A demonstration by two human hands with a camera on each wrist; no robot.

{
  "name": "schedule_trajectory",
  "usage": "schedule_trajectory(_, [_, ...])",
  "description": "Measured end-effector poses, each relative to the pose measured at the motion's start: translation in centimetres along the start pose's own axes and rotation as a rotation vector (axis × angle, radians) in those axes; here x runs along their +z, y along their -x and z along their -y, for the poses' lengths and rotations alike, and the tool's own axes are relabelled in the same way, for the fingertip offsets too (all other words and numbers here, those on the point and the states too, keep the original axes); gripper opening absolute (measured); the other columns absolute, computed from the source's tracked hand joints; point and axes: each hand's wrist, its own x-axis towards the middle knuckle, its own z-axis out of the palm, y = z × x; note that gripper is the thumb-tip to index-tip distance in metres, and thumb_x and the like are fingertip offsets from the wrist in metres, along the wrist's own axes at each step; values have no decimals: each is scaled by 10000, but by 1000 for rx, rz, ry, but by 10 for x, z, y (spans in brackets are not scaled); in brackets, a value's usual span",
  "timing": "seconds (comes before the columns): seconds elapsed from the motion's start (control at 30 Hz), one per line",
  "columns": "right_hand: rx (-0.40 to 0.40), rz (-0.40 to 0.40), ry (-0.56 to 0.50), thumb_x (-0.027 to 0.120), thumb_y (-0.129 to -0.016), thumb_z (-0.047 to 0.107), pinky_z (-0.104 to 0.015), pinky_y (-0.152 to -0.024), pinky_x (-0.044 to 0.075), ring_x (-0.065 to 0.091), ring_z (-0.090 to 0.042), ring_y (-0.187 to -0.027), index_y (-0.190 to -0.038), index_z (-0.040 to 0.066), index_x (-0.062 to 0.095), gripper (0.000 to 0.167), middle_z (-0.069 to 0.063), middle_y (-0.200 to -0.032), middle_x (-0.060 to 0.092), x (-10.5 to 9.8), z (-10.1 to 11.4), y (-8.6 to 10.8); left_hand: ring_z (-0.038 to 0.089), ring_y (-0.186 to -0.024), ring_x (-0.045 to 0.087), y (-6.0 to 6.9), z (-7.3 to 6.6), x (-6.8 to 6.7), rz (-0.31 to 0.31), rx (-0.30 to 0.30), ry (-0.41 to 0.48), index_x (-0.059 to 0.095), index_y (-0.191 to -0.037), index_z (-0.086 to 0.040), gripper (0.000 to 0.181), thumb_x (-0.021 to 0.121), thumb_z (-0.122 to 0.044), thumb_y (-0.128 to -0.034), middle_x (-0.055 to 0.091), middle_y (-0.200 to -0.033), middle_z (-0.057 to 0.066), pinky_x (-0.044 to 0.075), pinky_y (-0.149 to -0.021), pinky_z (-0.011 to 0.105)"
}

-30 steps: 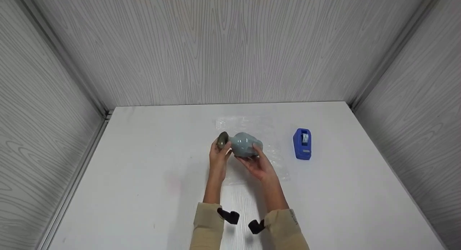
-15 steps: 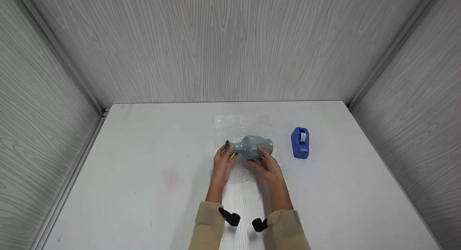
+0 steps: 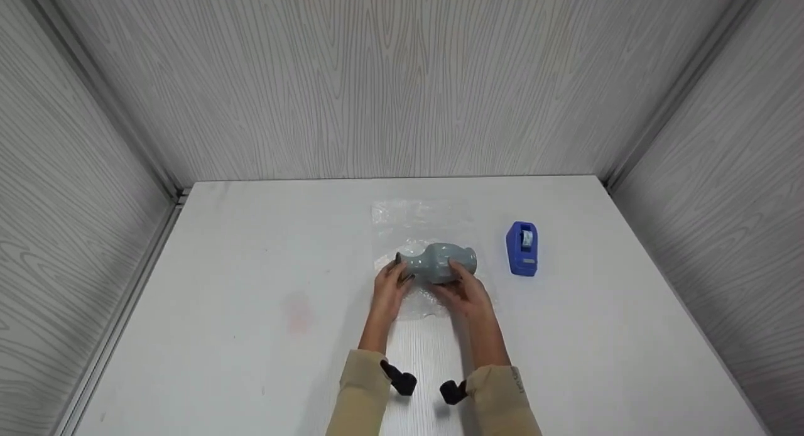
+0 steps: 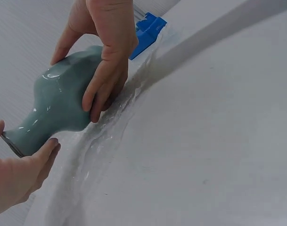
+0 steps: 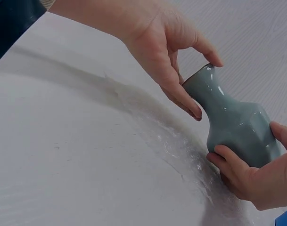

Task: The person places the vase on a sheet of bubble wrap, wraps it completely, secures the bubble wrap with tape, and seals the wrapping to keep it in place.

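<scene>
Over a clear, crinkled plastic sheet [image 3: 418, 219] near the middle of a smooth white table [image 3: 264, 266], a glossy grey-green ceramic vase [image 3: 435, 259] lies on its side between a person's two bare hands. Its narrow, flared, dark-edged mouth points to the left in the head view and its foot to the right, with the rounded, dented-looking body between. Whether the vase touches the sheet or is held just above it, I cannot tell

The left hand [image 3: 388, 291] pinches the vase at its mouth end, thumb on one side of the flare and fingers on the other. The right hand [image 3: 470, 291] grips the wide body toward the foot, with the thumb on one side and fingers curled against the opposite side, as both wrist views show. The sheet spreads out flat around the vase, its far part reaching toward the back of the table

To the right of the sheet, well apart from the right hand, stands a blue tape dispenser [image 3: 522, 260] with a small pale roll of tape [image 3: 527, 239]. Both forearms wear tan sleeves [image 3: 359, 392], and small black mounts [image 3: 453, 392] jut inward from the cuffs. Behind the table rises a pale grey wood-grain panel [image 3: 389, 78]
</scene>
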Motion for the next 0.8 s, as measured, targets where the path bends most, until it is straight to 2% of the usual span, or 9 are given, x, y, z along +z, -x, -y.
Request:
schedule_trajectory(0.13, [-12,7,66,611,-876,89,-416,-882,446,400,-364,-1214,-1428,-49,130,745,-286,-1404,262,1,0,-1,377,-1245,350,-1,4,-4,5,1,12,233,-1359,122,505,447,-105,-962,308,-1340,291,354,-992,382])
schedule_trajectory(0.37, [-64,-37,347,652,-855,194,-372,-878,457,525,-318,-1094,-1373,-102,263,712,-296,-1287,433,4,-2,-5,365,-1285,295,-2,10,-9,-4,-18,-24,219,-1373,105,509,412,-150,-977,240,-1407,280,341,-1003,343])
schedule_trajectory(0.57, [-98,-106,545,673,-834,264,-323,-802,504,576,-301,-1029,-1320,-130,349,704,-293,-1216,504,8,-2,-7,372,-1293,273,-3,13,-13,8,-7,-12,203,-1374,115,501,381,-152,-988,219,-1410,291,337,-1005,330])
schedule_trajectory(0.7, [-116,-159,635,681,-818,316,-272,-727,524,614,-232,-896,-1292,-142,362,732,-266,-1157,541,10,-2,-5,364,-1296,273,-2,13,-14,10,-2,-35,209,-1372,114,515,390,-181,-991,225,-1408,290,343,-999,308])
schedule_trajectory(0.8, [-132,-178,674,675,-817,341,-241,-656,529,607,-181,-769,-1260,-137,390,711,-207,-1038,564,11,-3,-3,358,-1296,277,-2,13,-14,5,1,-44,210,-1368,118,522,395,-195,-992,229,-1404,291,349,-993,298])
